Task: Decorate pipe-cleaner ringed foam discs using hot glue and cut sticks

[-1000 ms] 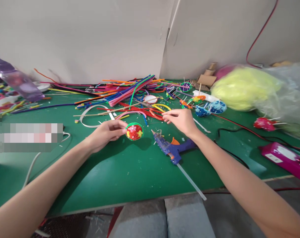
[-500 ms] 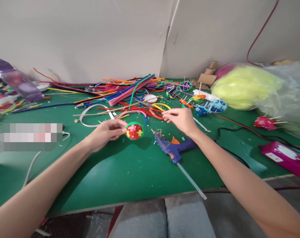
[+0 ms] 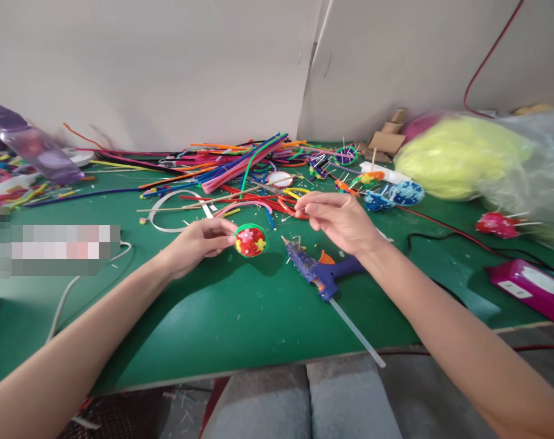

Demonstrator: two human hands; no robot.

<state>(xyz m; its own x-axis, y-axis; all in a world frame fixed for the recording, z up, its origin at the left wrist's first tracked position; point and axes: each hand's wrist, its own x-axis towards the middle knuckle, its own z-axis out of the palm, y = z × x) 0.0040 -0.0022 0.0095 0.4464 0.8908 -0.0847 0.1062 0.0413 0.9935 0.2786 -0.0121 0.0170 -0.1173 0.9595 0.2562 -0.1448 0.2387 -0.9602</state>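
Observation:
My left hand [image 3: 203,244] pinches the left edge of a round red ornament [image 3: 250,241] with a green rim and pink and yellow flowers. To its right, my right hand [image 3: 336,221] is closed on a thin stick [image 3: 291,217] with a small white tip, which points left toward the ornament without touching it. Below my right hand a blue glue gun [image 3: 311,268] with an orange trigger lies on the green table [image 3: 240,329], a clear glue stick [image 3: 359,335] coming out of its back end.
Colourful pipe cleaners [image 3: 244,167] are heaped along the back. Blue ornaments [image 3: 405,192] and a red one [image 3: 497,225] lie at the right, near a plastic bag [image 3: 459,158] and a magenta box [image 3: 532,289]. A purple bottle [image 3: 41,149] is at the left.
My right hand has turned and its fingers have curled, and the thin stick now shows at its fingertips. The ornament stays in my left hand; the whole view has shifted slightly.

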